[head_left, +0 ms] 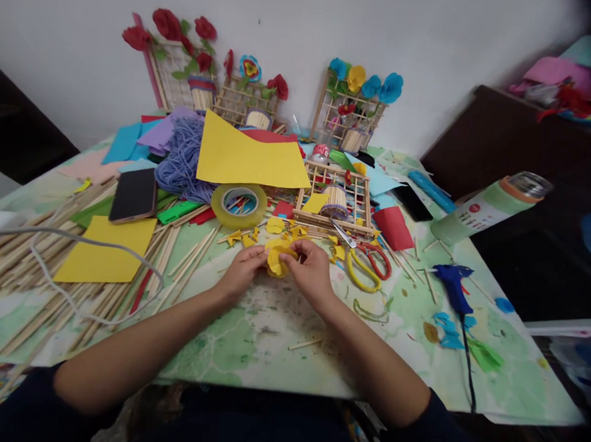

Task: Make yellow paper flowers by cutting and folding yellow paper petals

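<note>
Now the yellow paper flower (275, 262) is over the worktop (267, 359), right between the left hand (244, 271), pinching its left side, and the right hand (313, 273), pinching its right side.

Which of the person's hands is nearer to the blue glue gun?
Right. The right hand is to the left of the glue gun, with scissors between; the left hand is farther off, beyond the right hand.
</note>
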Motion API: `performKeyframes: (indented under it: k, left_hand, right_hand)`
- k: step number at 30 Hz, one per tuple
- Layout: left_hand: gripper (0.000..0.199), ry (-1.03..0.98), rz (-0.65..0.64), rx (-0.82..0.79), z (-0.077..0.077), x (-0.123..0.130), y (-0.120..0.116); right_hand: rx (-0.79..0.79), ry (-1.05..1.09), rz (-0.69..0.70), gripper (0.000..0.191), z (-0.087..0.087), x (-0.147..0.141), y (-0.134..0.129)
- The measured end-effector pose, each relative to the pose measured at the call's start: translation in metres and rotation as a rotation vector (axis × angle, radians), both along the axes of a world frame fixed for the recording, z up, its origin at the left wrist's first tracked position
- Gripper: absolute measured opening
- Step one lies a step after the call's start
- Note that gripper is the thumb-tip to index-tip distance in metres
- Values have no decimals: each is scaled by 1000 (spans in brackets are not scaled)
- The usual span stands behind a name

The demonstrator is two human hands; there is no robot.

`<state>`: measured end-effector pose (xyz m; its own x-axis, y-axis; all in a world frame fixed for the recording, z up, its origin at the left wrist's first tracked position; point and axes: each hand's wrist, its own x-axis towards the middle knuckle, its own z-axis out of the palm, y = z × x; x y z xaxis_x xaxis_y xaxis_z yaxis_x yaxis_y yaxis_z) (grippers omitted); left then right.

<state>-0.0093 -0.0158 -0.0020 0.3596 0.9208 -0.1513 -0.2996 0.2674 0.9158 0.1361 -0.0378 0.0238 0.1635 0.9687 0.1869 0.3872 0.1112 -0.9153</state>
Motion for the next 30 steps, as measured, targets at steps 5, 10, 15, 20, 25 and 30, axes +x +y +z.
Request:
performKeyframes:
  k: [5,10,15,20,25,30]
  left_hand:
    - [35,93,-19,72,4,-1,-1]
    - [30,185,-28,134,7,0,-2]
    - [33,161,-2,77,6,0,0]
    - [28,208,-19,94,6,0,-1]
    - [25,232,-15,138,4,0,-2]
    - [30,135,-3,42,5,0,0]
  right_hand:
    - [-6,-55,3,7,1,0,-2]
    - [80,-108,-81,22,0,2,-1]
    - [-87,207,19,44,-12,5,7]
    - [-154,187,118,17,-26,5,9]
    - [-76,56,93,14,-28,4,5]
    - [-81,251,141,18,-22,2,3]
